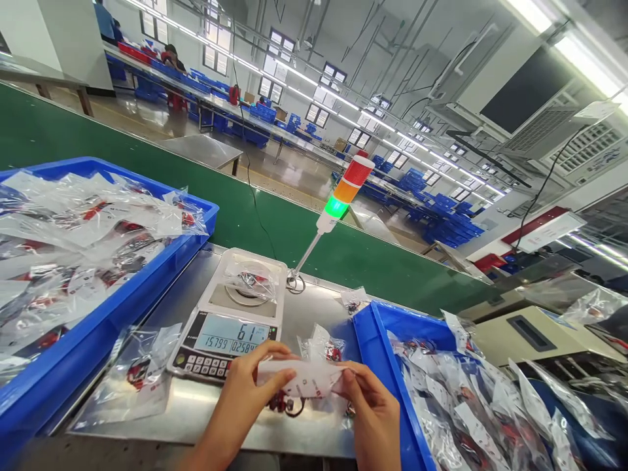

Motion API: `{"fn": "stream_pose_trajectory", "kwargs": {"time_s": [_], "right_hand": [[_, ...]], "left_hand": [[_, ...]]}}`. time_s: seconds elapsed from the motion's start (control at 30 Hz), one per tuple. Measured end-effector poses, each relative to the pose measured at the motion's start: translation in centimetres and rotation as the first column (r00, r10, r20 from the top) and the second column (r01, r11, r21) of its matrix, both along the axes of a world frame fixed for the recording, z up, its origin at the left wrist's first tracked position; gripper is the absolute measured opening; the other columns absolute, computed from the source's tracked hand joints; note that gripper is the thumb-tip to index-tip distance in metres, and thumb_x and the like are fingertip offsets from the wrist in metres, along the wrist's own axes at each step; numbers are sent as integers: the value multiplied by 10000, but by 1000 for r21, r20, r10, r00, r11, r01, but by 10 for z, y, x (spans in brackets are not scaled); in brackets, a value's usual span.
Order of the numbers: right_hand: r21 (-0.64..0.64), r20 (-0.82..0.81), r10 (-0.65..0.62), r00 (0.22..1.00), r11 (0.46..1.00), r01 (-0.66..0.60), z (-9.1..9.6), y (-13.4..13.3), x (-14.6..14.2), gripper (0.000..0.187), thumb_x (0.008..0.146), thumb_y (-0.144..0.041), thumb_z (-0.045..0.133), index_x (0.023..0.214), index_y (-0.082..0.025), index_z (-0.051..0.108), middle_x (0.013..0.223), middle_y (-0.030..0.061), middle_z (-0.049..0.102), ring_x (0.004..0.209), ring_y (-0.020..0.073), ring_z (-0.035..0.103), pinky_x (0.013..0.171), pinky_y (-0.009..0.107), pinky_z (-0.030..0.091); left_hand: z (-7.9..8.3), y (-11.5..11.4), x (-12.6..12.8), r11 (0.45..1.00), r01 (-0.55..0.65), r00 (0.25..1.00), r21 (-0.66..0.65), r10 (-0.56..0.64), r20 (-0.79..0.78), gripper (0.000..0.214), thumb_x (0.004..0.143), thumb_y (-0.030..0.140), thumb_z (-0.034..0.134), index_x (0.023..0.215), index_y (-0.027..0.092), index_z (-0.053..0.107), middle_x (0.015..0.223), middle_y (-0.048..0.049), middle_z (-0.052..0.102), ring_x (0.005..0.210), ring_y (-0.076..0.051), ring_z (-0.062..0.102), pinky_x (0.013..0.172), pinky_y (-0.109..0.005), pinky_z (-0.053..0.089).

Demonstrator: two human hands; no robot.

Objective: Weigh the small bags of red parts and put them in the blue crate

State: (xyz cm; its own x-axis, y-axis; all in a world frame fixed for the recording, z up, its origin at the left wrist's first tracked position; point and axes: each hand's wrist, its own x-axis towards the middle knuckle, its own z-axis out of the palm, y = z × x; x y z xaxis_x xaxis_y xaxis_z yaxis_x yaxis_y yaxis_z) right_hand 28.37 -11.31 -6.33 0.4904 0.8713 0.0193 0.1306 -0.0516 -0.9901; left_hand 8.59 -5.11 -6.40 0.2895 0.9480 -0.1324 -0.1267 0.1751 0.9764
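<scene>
Between my two hands is a clear plastic bag (309, 381) with a white printed upper part and small red and black parts hanging at its bottom. My left hand (250, 392) pinches the bag's left end, thumb in front. At the right end, my right hand (370, 409) grips the edge between thumb and fingers. Just beyond my left hand stands a digital counting scale (228, 330), its display reading 61. A bagged item (250, 281) lies on the scale's pan. Another small bag (324, 343) rests on the metal table behind the held one.
A blue bin (196, 239) heaped with bagged parts stands at left, a second blue bin (387, 366) at right. A loose bag (142, 373) lies left of the scale. A signal tower (338, 206) glows green behind it. A beige machine (520, 333) sits far right.
</scene>
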Motion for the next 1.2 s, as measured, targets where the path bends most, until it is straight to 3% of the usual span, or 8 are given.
{"fn": "stream_pose_trajectory", "kwargs": {"time_s": [0.13,0.37,0.5,0.63,0.77,0.9,1.03,1.2], "right_hand": [[-44,-10,22,1000,999,-23,6,0,-1,398,745,-558,791,945,-214,800,900,94,792,792,256,743,672,292,607],[-140,350,355,867,935,-326,19,4,-3,265,827,-489,722,791,-247,825,788,49,795,720,220,751,659,224,591],[-28,449,85,889,996,-82,16,1,14,323,795,-538,710,793,-237,828,791,44,798,707,230,753,641,226,597],[41,439,-115,891,993,108,21,10,27,390,744,-579,726,824,-209,819,855,66,803,745,253,749,660,268,605],[120,444,-117,889,990,71,44,50,20,366,783,-542,691,838,-196,795,861,66,794,775,249,730,688,294,575],[256,485,-69,872,964,-66,67,111,-7,318,840,-488,624,827,-204,767,825,42,780,764,226,707,704,296,541],[259,593,76,801,925,-279,67,172,-39,272,888,-411,556,824,-228,747,810,17,774,765,210,697,709,292,524],[22,726,324,607,871,-491,50,234,-59,193,878,-306,578,766,-259,729,793,-5,777,753,198,711,741,306,535]], "left_hand": [[-17,1,-3,998,-51,999,-31,50,-8,340,759,502,660,831,178,730,812,-62,768,800,-252,720,736,-314,578],[-4,7,-8,921,102,953,376,18,-301,231,897,351,576,750,224,702,722,13,727,674,-166,665,673,-240,519],[6,43,-25,702,-43,881,710,362,-304,259,982,298,471,968,229,720,987,-39,753,953,-219,677,900,-345,545],[-2,90,-28,551,120,748,826,497,-440,263,891,167,573,1093,248,720,1247,-69,698,1218,-298,575,1032,-511,499],[3,127,-19,566,34,788,824,492,-370,165,852,142,599,792,229,725,1076,-33,765,1180,-251,631,1048,-424,505],[41,149,-39,543,-286,694,789,685,-220,217,928,290,523,912,178,707,956,-76,770,923,-245,718,904,-409,557],[77,136,-85,434,-554,597,711,802,-25,198,906,372,547,889,211,660,876,-43,761,843,-218,730,868,-357,549],[82,96,-128,403,-580,520,708,852,-59,173,864,375,567,848,217,636,817,-25,755,769,-199,729,822,-342,546]]}}
